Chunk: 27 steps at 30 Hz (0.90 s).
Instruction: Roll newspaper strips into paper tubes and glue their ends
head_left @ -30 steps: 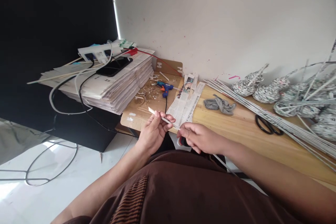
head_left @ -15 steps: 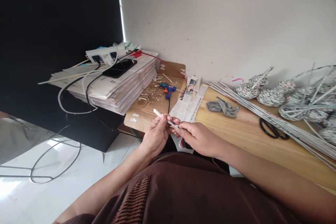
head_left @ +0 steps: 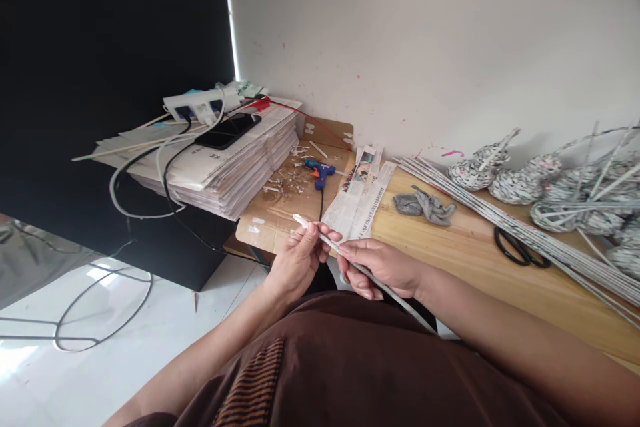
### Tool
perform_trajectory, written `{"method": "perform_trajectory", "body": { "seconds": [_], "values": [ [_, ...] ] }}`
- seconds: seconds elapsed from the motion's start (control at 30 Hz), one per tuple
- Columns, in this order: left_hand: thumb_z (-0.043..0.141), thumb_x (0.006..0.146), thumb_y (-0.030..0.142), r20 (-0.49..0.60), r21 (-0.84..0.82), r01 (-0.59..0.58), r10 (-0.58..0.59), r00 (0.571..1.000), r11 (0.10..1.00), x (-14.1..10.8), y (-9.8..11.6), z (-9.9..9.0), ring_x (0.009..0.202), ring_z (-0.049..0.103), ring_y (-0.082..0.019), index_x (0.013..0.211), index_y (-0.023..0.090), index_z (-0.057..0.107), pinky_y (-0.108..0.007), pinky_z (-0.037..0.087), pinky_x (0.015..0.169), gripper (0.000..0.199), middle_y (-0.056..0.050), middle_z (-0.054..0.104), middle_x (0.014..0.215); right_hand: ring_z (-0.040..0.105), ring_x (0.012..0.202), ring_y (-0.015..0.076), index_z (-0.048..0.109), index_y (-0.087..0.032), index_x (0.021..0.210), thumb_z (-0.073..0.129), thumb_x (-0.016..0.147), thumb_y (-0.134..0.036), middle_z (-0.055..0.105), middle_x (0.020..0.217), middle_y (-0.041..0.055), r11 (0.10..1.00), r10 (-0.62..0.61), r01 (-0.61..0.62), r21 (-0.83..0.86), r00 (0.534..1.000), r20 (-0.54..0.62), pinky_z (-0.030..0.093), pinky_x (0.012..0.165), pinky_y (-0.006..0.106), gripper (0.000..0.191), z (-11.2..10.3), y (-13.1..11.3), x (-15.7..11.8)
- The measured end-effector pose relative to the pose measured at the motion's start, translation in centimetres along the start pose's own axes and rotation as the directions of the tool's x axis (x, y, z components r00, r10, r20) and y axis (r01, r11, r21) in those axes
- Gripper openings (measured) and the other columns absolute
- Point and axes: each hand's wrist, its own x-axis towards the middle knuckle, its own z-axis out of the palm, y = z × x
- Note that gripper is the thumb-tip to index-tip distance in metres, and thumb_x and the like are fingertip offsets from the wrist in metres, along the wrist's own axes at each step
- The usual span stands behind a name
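A thin rolled paper stick (head_left: 400, 300) runs slantwise between my hands, its pale tip poking out past my left thumb and its other end reaching down to my brown clothing. My left hand (head_left: 300, 253) is closed around the stick close to that tip. Farther along it, my right hand (head_left: 375, 267) pinches the stick between thumb and fingers, with the lower fingers curled beneath. Just beyond both hands lie printed newspaper strips (head_left: 345, 210) and a blue glue gun (head_left: 323, 175) on a cardboard sheet (head_left: 275, 217).
Left stands a tall paper stack (head_left: 250, 180) bearing a phone (head_left: 230, 130) and a power strip (head_left: 200, 103) with trailing cables. On the wooden table (head_left: 425, 247) are a grey cloth (head_left: 425, 205), black-handled scissors (head_left: 515, 247), long paper sticks (head_left: 480, 210) and woven paper pieces (head_left: 525, 177).
My right hand has turned, its lower fingers now showing below the stick. A long length of the stick now shows behind that hand, trailing toward my clothing. The left hand barely moved.
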Motion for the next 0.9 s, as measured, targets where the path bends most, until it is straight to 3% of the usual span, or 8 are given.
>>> {"method": "perform_trajectory", "body": {
  "seconds": [0.1,0.17,0.4,0.5,0.63,0.8,0.83,0.9],
  "values": [
    [0.071,0.08,0.038,-0.009,0.019,-0.029,0.029,1.0,0.999,0.1,-0.1,-0.3,0.063,0.055,-0.008,0.084,0.013,0.068,-0.018,0.044,0.057,0.026,-0.005,0.069,0.081,0.052,0.054,0.0093,0.058,-0.019,0.086,0.053,0.09,-0.054,0.056,0.064,-0.0022,0.895,-0.242,0.157,-0.418,0.957,-0.159,0.039,0.05,0.02,0.036,0.5,-0.1,-0.4],
    [0.071,0.081,0.036,-0.005,0.029,-0.039,0.039,0.999,0.999,0.1,-0.2,-0.4,0.063,0.056,-0.007,0.085,0.012,0.068,-0.018,0.045,0.057,0.024,-0.005,0.068,0.081,0.052,0.057,0.0086,0.06,-0.019,0.086,0.049,0.093,-0.051,0.058,0.068,-0.0014,0.821,-0.328,0.185,-0.54,0.928,-0.18,0.039,0.055,0.02,0.035,0.8,-0.1,-0.4],
    [0.072,0.081,0.023,0.04,0.016,-0.001,0.001,0.999,1.0,0.1,0.3,-0.7,0.064,0.059,-0.007,0.092,0.013,0.069,-0.017,0.05,0.061,0.015,-0.005,0.068,0.082,0.039,0.035,0.0074,0.052,-0.018,0.085,0.036,0.093,-0.062,0.035,0.048,-0.0094,0.974,0.004,-0.01,-0.225,1.0,-0.028,0.029,0.034,0.018,0.047,0.3,-0.5,0.1],
    [0.073,0.079,0.024,-0.009,0.011,-0.013,0.013,1.0,1.0,0.2,0.8,-1.0,0.063,0.059,-0.007,0.09,0.012,0.069,-0.016,0.051,0.06,0.016,-0.005,0.068,0.081,0.042,0.038,0.0069,0.054,-0.018,0.091,0.041,0.093,-0.058,0.042,0.053,-0.0079,0.94,0.031,-0.039,-0.34,0.999,-0.029,0.032,0.037,0.018,0.042,0.0,-1.4,-0.5],
    [0.079,0.073,0.024,-0.118,-0.042,-0.07,0.064,0.991,0.997,0.7,1.8,-1.9,0.062,0.059,-0.006,0.085,0.011,0.069,-0.014,0.052,0.06,0.02,-0.005,0.068,0.079,0.051,0.051,0.0084,0.055,-0.019,0.081,0.043,0.096,-0.046,0.057,0.065,-0.0021,0.707,-0.083,-0.046,-0.706,0.986,-0.147,0.036,0.05,0.021,0.032,-0.6,-2.4,-2.1],
    [0.08,0.072,0.024,-0.179,-0.069,-0.136,0.122,0.976,0.988,1.2,2.4,-2.7,0.062,0.06,-0.006,0.085,0.01,0.07,-0.015,0.054,0.061,0.021,-0.005,0.069,0.08,0.055,0.064,0.0153,0.053,-0.021,0.075,0.034,0.1,-0.04,0.062,0.068,0.0011,0.323,-0.255,-0.08,-0.943,0.952,-0.168,0.032,0.059,0.027,0.037,-2.3,-1.7,-3.0],
    [0.079,0.072,0.024,-0.186,-0.067,-0.143,0.129,0.974,0.987,1.2,2.3,-2.7,0.062,0.06,-0.006,0.085,0.01,0.07,-0.015,0.054,0.061,0.022,-0.006,0.069,0.08,0.056,0.065,0.0165,0.054,-0.021,0.075,0.035,0.099,-0.04,0.062,0.069,0.0017,0.267,-0.271,-0.095,-0.959,0.948,-0.169,0.032,0.059,0.028,0.036,-2.6,-1.5,-2.9],
    [0.079,0.072,0.025,-0.201,-0.056,-0.154,0.14,0.969,0.987,1.3,2.1,-2.7,0.062,0.061,-0.006,0.085,0.01,0.07,-0.015,0.054,0.061,0.022,-0.006,0.069,0.08,0.059,0.069,0.0181,0.058,-0.022,0.081,0.039,0.098,-0.042,0.066,0.074,0.0027,0.252,-0.293,-0.083,-0.964,0.943,-0.158,0.034,0.061,0.028,0.033,-2.9,-1.5,-2.4]
  ]
}}
